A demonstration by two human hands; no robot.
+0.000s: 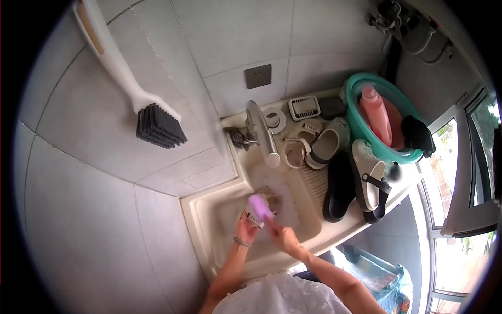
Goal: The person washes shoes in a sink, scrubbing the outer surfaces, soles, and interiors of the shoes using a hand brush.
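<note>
Cream-coloured shoe with a row of dark marks (253, 220), held low in the sink beneath a lilac, rounded plastic brush (257, 207)

Twelve o'clock points to the top of my view. Judged from its uncovered part, the shoe sits inside the pale cream, rectangular sink basin (217, 220), near the dial's centre. I see the left hand (246, 231) gripping its seven-o'clock end, so the shoe extends from the palm toward one o'clock; the fingers' wrap underneath is hidden from me. This hold presumably steadies the shoe and leaves its marked face exposed. The right hand (285, 239), at four o'clock from the shoe, closes narrowly round the handle of the lilac brush, whose blurred head slants across the shoe's upper end; I cannot tell whether bristles touch. Holding both over the basin presumably contains drips.

At twelve o'clock, a curved metal faucet (261, 131) overhangs the basin. At two o'clock, a ribbed cream drainboard (314, 180) bears footwear, including a cream clog with a black strap (362, 157); its ribs probably help drainage. Farther out, a round teal plastic tub (353, 112) props a leaning pink plastic bottle (377, 115). Between ten and eleven, I note a white-handled, black-bristled brush (128, 86), its support outside my view.
</note>
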